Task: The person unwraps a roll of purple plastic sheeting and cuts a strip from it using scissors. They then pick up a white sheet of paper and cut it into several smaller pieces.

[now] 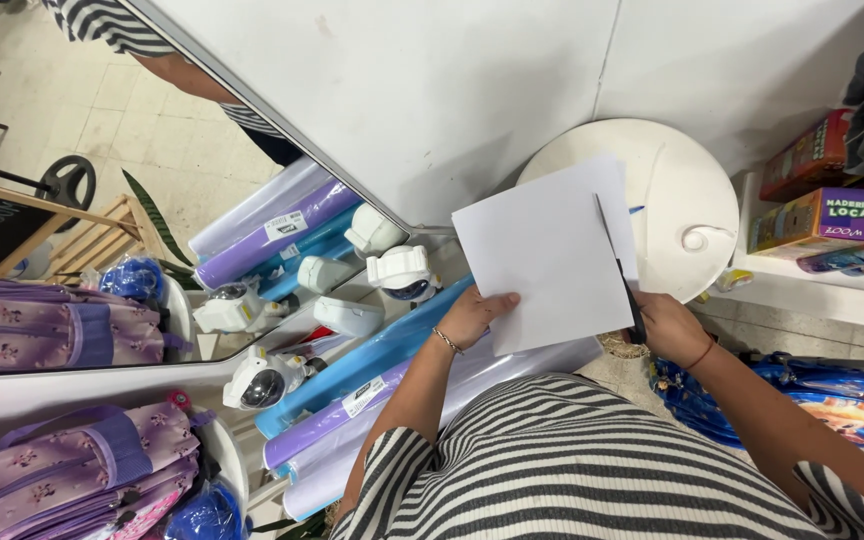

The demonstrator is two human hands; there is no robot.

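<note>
A white sheet of paper (544,252) is held in front of my striped top, above a round white stool (687,195). My left hand (475,314) pinches the sheet's lower left edge, thumb on top. My right hand (668,328) grips dark scissors (624,278) whose blades run up into the sheet from its lower right edge, along a cut line.
Rolls of blue and purple paper (372,375) lean below the sheet beside white astronaut figures (402,272). A tall mirror (102,200) stands at left with purple backpacks (72,470). Boxed toys (822,215) sit on a white shelf at right, a blue bag (852,400) beneath.
</note>
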